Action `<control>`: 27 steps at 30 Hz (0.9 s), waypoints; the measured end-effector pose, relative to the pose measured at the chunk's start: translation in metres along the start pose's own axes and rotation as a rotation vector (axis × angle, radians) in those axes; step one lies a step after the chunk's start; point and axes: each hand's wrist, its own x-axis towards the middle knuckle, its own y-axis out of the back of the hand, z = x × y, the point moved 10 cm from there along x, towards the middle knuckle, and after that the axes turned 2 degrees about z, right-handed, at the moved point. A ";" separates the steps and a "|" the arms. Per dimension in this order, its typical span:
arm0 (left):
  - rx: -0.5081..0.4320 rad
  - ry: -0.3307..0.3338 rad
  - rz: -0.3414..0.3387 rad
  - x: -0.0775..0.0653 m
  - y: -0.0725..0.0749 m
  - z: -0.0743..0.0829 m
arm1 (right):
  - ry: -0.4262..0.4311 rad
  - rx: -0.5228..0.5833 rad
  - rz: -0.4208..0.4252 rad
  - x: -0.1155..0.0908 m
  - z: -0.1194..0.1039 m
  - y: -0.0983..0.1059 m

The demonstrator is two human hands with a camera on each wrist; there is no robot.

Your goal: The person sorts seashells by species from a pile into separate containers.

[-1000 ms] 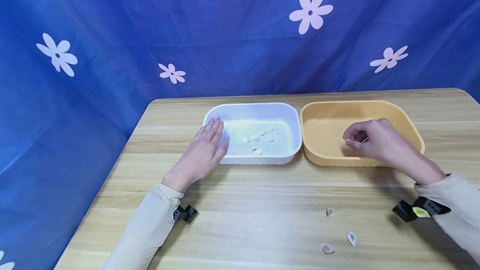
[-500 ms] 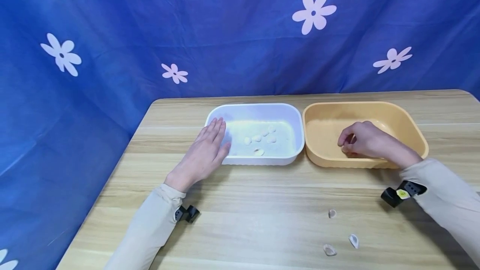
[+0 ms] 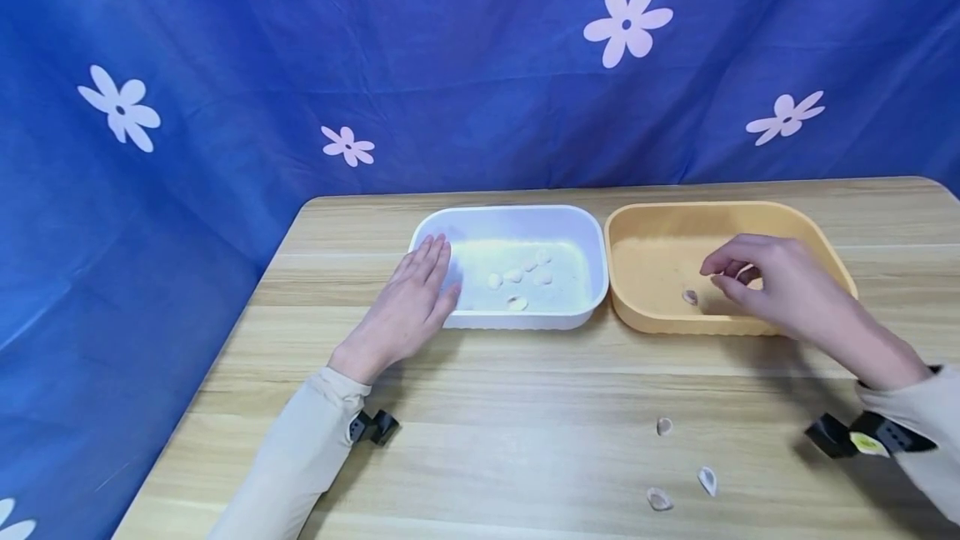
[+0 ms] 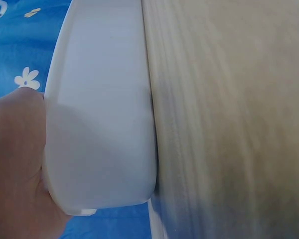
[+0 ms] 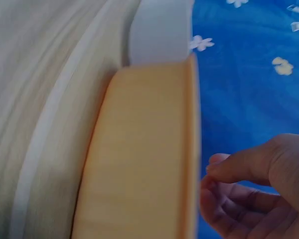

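Note:
My left hand point(image 3: 408, 298) lies with straight fingers over the left end of the white tray point(image 3: 517, 322), thumb along its near corner. Several small pale seashells point(image 3: 517, 302) are spread inside that tray. Over the orange tray point(image 3: 660, 325), my right hand point(image 3: 787, 282) hovers with loosely bent fingers and nothing seen in them. A small brownish seashell point(image 3: 690, 297) lies on the orange tray's floor, just left of the right fingertips. The right wrist view shows the thumb and fingertips point(image 5: 214, 169) close together beyond the orange wall.
Three more seashells lie on the wooden table point(image 3: 487, 407) toward the front right: a small one point(image 3: 664, 426), a pointed one point(image 3: 707, 481) and a ridged one point(image 3: 659, 499). Both trays stand side by side. A blue flowered cloth point(image 3: 480, 65) hangs behind.
My right hand went down into the orange tray, let go of a seashell there, then drew back up and to the right. The left hand has stayed put.

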 end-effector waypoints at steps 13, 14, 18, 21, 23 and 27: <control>-0.002 0.007 -0.003 0.000 0.001 0.000 | 0.278 0.130 0.117 -0.048 -0.077 0.006; -0.002 0.008 -0.004 0.001 0.001 0.000 | 0.277 0.140 0.097 -0.050 -0.079 0.002; -0.004 0.010 -0.006 0.001 0.001 0.000 | 0.286 0.171 -0.001 -0.060 -0.086 -0.021; -0.004 0.008 -0.004 0.000 0.000 0.000 | 0.285 0.209 -0.088 -0.065 -0.092 -0.040; -0.004 0.005 -0.002 0.001 0.000 0.000 | 0.267 0.231 -0.139 -0.068 -0.094 -0.049; 0.000 0.005 -0.003 0.000 -0.001 -0.001 | 0.212 0.222 -0.193 -0.071 -0.093 -0.060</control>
